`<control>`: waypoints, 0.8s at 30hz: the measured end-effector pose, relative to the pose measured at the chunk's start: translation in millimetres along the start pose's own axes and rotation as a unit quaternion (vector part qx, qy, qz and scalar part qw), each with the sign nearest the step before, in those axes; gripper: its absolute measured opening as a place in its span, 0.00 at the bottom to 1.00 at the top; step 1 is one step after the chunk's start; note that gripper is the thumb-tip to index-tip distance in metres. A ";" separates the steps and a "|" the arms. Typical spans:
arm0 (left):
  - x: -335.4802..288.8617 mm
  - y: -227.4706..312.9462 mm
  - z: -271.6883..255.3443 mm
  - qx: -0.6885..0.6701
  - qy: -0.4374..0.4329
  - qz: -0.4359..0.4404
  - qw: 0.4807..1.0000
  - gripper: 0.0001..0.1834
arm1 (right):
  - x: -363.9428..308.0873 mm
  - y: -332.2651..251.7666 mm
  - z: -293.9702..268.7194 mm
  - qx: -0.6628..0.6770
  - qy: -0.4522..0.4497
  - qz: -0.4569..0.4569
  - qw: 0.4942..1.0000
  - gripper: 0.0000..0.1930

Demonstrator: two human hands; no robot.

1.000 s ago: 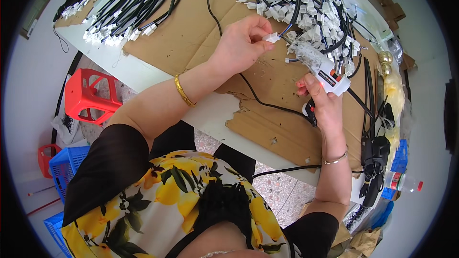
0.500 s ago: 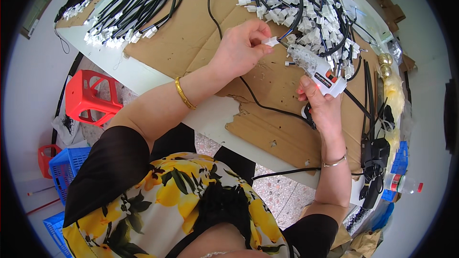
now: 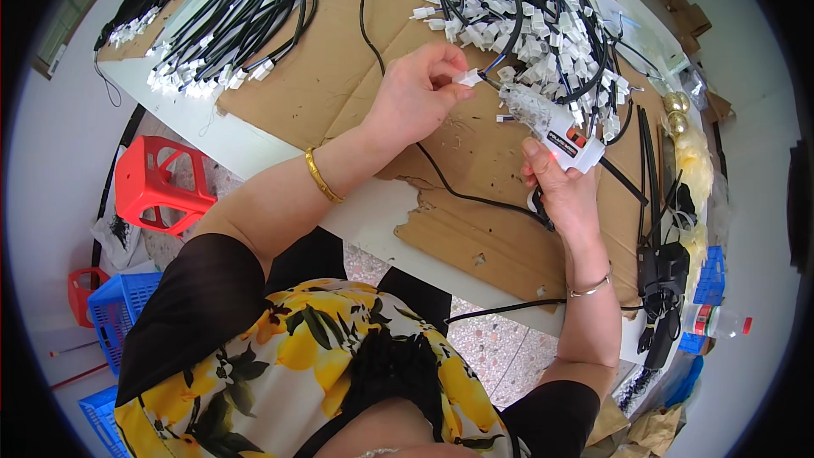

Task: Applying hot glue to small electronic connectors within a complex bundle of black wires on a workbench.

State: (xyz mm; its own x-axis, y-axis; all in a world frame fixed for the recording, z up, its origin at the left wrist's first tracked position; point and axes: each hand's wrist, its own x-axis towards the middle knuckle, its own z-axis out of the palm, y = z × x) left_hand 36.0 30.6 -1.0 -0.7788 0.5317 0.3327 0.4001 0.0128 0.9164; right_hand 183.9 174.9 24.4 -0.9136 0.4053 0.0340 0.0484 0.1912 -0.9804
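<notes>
Between the thumb and fingers of my left hand (image 3: 417, 89) is a small white plug connector (image 3: 467, 78), with a dark and blue wire running up from it toward the cable pile. My right hand (image 3: 563, 189) is wrapped round the handle of a white hot glue gun (image 3: 551, 125), whose front is coated in clear, stringy glue. Its nozzle points at the connector and appears to be at its wire end; whether they touch I cannot tell. Just beyond both hands lies a big heap of black cables with white connectors (image 3: 543, 51).
A second bundle of black cables (image 3: 246, 25) lies at the far left on the table. Brown cardboard (image 3: 339, 76) covers much of the white tabletop. A black cord (image 3: 475, 195) crosses it. Black power adapters (image 3: 664, 276) sit at the right edge. A red stool (image 3: 161, 182) stands left.
Both hands, with the connector and the glue gun, have shifted slightly left in the picture, as has the whole table scene. Each hand keeps its hold.
</notes>
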 end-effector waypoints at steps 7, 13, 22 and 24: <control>0.1 -0.1 -1.1 0.003 -0.004 -0.005 1.000 0.11 | 1.0 -0.5 0.2 -0.011 0.005 -0.002 1.000 0.15; 1.0 -4.1 0.4 -0.026 -0.012 -0.004 1.000 0.11 | 0.2 -1.0 0.9 0.000 0.010 -0.006 1.000 0.15; 0.9 -1.3 1.1 -0.127 -0.041 -0.013 0.991 0.10 | -0.7 -3.3 -0.2 0.026 0.014 0.010 1.000 0.15; 0.6 -0.6 1.0 -0.167 -0.056 -0.010 0.984 0.10 | -1.8 -6.3 0.1 0.041 0.019 0.019 0.999 0.15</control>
State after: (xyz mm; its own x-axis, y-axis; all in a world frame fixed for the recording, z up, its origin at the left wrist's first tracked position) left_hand 35.8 31.7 -1.6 -0.7197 0.6236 0.3052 0.1901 -0.2457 0.9505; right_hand 185.2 172.8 30.5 -0.8957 0.4446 0.0028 0.0475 0.1019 -0.9937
